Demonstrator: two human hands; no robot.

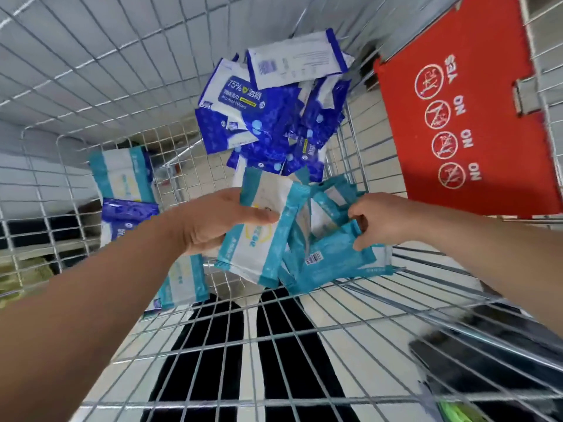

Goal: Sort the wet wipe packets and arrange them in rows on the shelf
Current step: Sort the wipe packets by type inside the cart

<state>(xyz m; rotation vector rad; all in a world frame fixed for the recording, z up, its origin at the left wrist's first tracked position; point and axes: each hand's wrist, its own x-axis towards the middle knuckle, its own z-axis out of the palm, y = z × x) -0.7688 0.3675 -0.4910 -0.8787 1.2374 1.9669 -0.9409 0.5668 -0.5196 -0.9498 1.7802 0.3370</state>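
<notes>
I look down into a wire shopping cart [304,336] holding wet wipe packets. My left hand [213,223] grips a teal-and-white packet [268,239] by its upper left side, thumb on its face. My right hand [380,220] pinches another teal packet [332,260] lying with its barcode side up. A heap of dark blue packets [268,126] lies at the far end of the cart, with one white-backed packet [295,60] on top. At the left side lie a teal packet [122,175], a blue one [125,214] and another teal one [182,284].
A red plastic child-seat flap [463,117] with YES/NO pictograms stands at the right of the cart. Wire walls enclose the cart on all sides. Tiled floor and dark trouser legs [274,360] show through the mesh below. No shelf is in view.
</notes>
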